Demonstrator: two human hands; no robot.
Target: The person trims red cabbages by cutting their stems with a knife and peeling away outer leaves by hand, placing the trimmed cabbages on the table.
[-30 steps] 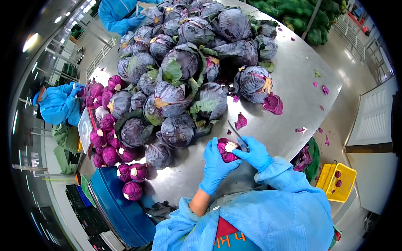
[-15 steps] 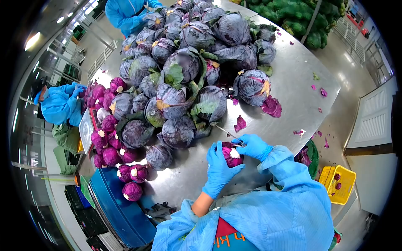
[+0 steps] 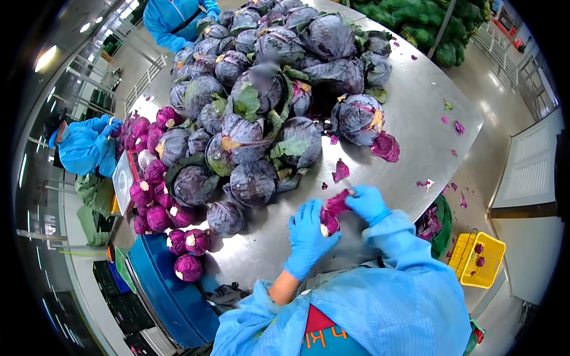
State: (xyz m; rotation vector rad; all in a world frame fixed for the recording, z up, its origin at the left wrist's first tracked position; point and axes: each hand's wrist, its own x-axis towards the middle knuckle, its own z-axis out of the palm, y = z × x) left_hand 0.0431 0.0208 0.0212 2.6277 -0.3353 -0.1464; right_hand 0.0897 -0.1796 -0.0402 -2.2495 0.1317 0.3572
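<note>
My left hand (image 3: 309, 232), in a blue glove, is wrapped round a small red cabbage (image 3: 329, 222) above the metal table, its pale cut stem facing toward me. A loose purple cabbage leaf (image 3: 339, 203) is pinched in my gloved right hand (image 3: 368, 204), just right of the cabbage and close against it. The knife blade is not clearly visible now. Beyond my hands lies a big heap of untrimmed red cabbages (image 3: 252, 183) with dark outer leaves. Several trimmed red cabbages (image 3: 188, 268) sit to the left.
Leaf scraps (image 3: 341, 171) lie on the metal table (image 3: 409, 127). A green-rimmed bag (image 3: 442, 228) holding leaves hangs at the right edge, near a yellow basket (image 3: 490, 261). A blue bin (image 3: 169, 296) stands at left. Two co-workers in blue, one person (image 3: 88, 145) at left, stand across the table.
My right hand has moved slightly up and right, pulling a leaf off the cabbage. The knife blade that pointed away from it no longer shows. My left hand has turned the cabbage slightly.
</note>
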